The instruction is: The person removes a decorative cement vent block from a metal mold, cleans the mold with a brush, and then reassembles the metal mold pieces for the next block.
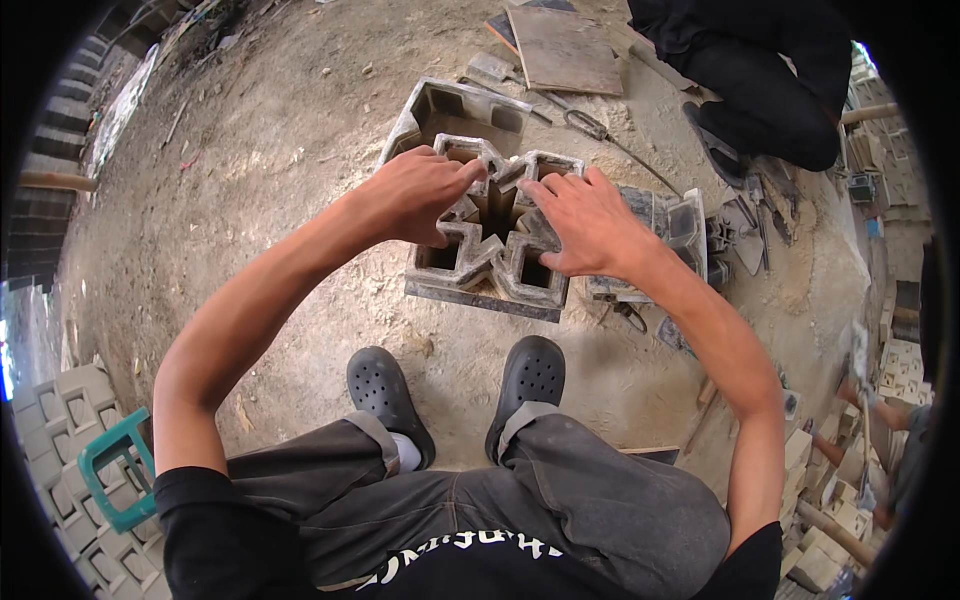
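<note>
At centre, between the two hands: a star-patterned block (492,252) of pale grey, set on a dark base plate (482,299) directly ahead of the feet. Left hand (418,192): laid over the left side of the block, fingers bent toward the far-left cell, thumb lowered toward the near-left cell — half open, in contact with the walls. Right hand (592,222): laid over the right side in rough mirror image, fingers at the far-right cell, thumb beside the near-right cell, likewise half open. Impossible to tell from above: any firm clasp in either hand. Just beyond the block, to the far left: an open box-shaped piece (405,122). Farther off: a brown board (566,52) and a looped metal rod (586,124). To the right: a grey hollow piece (687,224), near a triangular trowel (748,252). Far right: dark trousers (755,60) of another person. Near left: a teal plastic frame (92,478) — beside pale patterned blocks (62,425).
</note>
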{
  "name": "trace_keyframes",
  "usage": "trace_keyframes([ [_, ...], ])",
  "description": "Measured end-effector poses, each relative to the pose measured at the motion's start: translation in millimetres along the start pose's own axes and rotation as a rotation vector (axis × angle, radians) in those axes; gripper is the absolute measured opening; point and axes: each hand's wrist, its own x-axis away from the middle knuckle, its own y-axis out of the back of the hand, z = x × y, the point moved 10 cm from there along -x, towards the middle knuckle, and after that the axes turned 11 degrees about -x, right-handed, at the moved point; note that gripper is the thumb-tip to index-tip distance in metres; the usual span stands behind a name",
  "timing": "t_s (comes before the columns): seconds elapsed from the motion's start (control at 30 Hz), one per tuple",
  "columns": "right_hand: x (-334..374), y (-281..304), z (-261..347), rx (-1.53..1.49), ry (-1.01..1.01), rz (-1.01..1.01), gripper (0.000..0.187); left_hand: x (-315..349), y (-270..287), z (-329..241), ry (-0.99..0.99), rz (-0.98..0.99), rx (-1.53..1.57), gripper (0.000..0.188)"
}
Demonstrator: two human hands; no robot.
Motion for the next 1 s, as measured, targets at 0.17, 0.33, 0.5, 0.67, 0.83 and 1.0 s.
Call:
trace_keyframes([
  [0.17,-2,-2,0,-0.012,-0.018,0.050,0.080,-5,-9,5,0.049,0.170,-0.027,0.076],
  [0.33,2,-6,-3,-0.019,-0.008,0.027,0.076,1,-14,12,0.083,0.206,0.048,0.072],
  [0.5,13,22,0,-0.084,-0.010,-0.052,0.052,19,-3,8,-0.048,-0.118,0.071,0.057],
  [0.67,17,20,-20,-0.236,-0.106,-0.125,0.035,28,-2,31,0.122,-0.170,0.191,0.045],
  [0.83,31,9,-44,-0.423,-0.352,-0.227,0.021,44,-18,56,0.665,0.021,0.292,0.038],
  [1.0,44,-8,-43,-0.598,-0.617,-0.167,0.024,39,-11,33,0.777,-0.048,0.189,0.050],
])
